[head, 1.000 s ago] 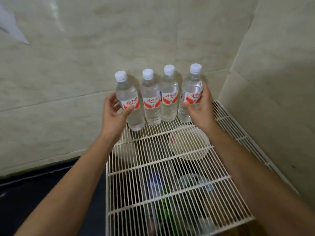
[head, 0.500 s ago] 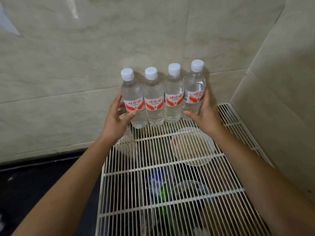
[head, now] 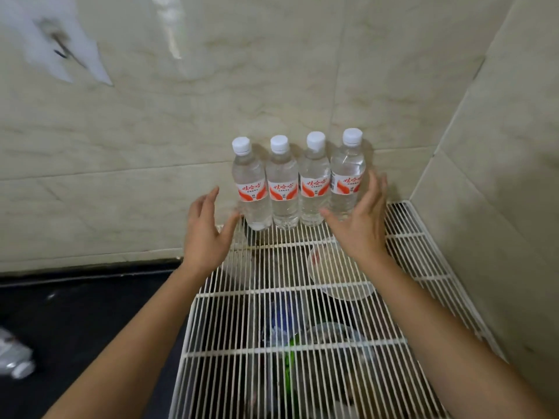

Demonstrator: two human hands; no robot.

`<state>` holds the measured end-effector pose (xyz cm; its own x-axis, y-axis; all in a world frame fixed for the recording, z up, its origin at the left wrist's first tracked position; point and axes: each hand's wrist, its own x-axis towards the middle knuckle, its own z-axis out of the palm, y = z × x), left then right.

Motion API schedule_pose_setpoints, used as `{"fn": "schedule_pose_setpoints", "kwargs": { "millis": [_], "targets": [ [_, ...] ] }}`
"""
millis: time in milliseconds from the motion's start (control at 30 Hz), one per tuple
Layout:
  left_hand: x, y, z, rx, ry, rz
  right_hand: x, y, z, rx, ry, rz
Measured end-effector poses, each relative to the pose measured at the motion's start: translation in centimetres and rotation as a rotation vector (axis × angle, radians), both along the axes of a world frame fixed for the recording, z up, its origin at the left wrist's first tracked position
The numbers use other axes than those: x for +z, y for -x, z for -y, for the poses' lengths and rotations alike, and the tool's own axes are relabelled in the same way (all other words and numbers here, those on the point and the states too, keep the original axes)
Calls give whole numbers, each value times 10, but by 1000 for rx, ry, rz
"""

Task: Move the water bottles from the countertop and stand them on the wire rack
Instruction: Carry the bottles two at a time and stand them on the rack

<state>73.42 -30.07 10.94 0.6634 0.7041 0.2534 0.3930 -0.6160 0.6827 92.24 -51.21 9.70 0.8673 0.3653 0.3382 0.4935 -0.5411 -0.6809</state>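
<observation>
Several clear water bottles with white caps and red-and-white labels stand upright in a tight row at the back of the white wire rack (head: 405,234), against the tiled wall; the leftmost bottle (head: 251,189) and the rightmost bottle (head: 346,176) bound the row. My left hand (head: 205,234) is open just left of and below the row, a small gap away from the leftmost bottle. My right hand (head: 360,219) is open in front of the rightmost bottle, fingers spread, partly covering its lower body; I cannot tell whether it touches.
Tiled walls close in behind and on the right. Below the rack lie a pale bowl (head: 341,273), a blue item and a green item. The dark countertop (head: 75,322) lies to the left, with a crumpled clear object (head: 15,358) at its left edge.
Both hands have let go of the outer bottles and pulled back with fingers spread. The row of bottles stays standing on the rack. The camera has tilted back a little.
</observation>
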Motion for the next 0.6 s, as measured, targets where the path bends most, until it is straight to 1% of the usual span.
{"fn": "schedule_pose_setpoints", "kwargs": {
  "millis": [100, 133, 200, 300, 400, 600],
  "targets": [
    [-6, 47, 13, 109, -358, -48, -7, 35, -10, 104, 68, 265],
    [-8, 62, 13, 143, -446, -78, -9, 45, -18, 163, 83, 335],
    [-10, 91, 14, 223, -532, -153, -13, 67, -36, 283, 116, 416],
    [-7, 130, 18, 342, -602, -194, -16, 100, -64, 443, 136, 447],
    [-8, 173, 14, 427, -641, -213, -16, 136, -89, 542, 110, 468],
    [-10, 275, -9, 564, -587, -289, -16, 218, -134, 667, 58, 491]
  ]
}}
